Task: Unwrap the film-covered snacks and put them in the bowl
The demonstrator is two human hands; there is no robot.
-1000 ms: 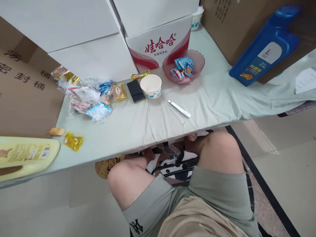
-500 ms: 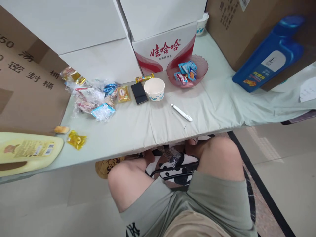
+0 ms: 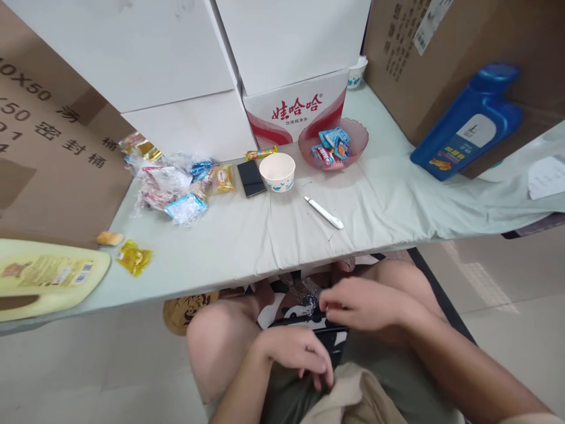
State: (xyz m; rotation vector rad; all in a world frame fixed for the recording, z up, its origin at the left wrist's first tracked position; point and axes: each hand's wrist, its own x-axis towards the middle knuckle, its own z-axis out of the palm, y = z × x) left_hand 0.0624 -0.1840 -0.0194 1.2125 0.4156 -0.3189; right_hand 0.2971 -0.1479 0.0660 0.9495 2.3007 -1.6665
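A pink bowl [image 3: 358,140] is holding snack packets [image 3: 333,144] on the desk [image 3: 229,235], and a paper cup [image 3: 279,178] beside a phone [image 3: 251,179] is showing its bare inside. Wrappers [image 3: 172,187] are piling up leftward, a white pen-like tool [image 3: 323,212] is lying in front of the bowl, and a blue bottle [image 3: 470,126] and yellow bottle [image 3: 53,274] are flanking everything. White boxes [image 3: 176,53] are blocking the back. Below, the desk's edge is partly hiding a panda-print item [image 3: 289,311] between the legs, near the right hand [image 3: 362,303], whose grip is curling; whether it is closed, I cannot tell. The left hand [image 3: 296,350] is hanging over the lap, its grip loosely spread.
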